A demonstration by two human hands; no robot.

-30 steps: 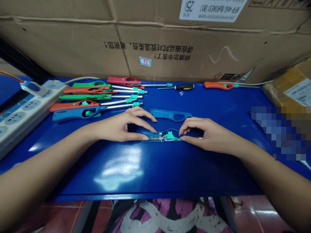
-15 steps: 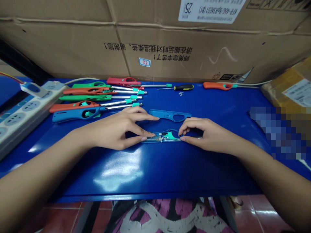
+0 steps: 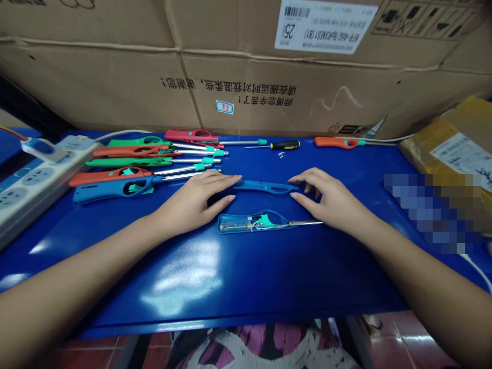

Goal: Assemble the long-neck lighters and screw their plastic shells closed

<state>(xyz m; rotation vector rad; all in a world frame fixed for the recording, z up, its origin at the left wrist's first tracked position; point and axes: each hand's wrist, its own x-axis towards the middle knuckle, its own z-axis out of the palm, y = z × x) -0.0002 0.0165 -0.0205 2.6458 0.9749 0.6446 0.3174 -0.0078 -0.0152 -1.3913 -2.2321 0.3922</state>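
A: Head view. Step?
B: Probably lifting the thin blue plastic half-shell (image 3: 261, 186), beyond the opened blue plastic lighter (image 3: 251, 222). Left hand (image 3: 194, 200), right hand (image 3: 332, 197): fingers parted at its ends; grip unclear.
A: Next?
B: Calls for even pinching, I'd guess.

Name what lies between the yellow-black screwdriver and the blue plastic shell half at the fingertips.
The head view shows small pale pieces there, perhaps screws.
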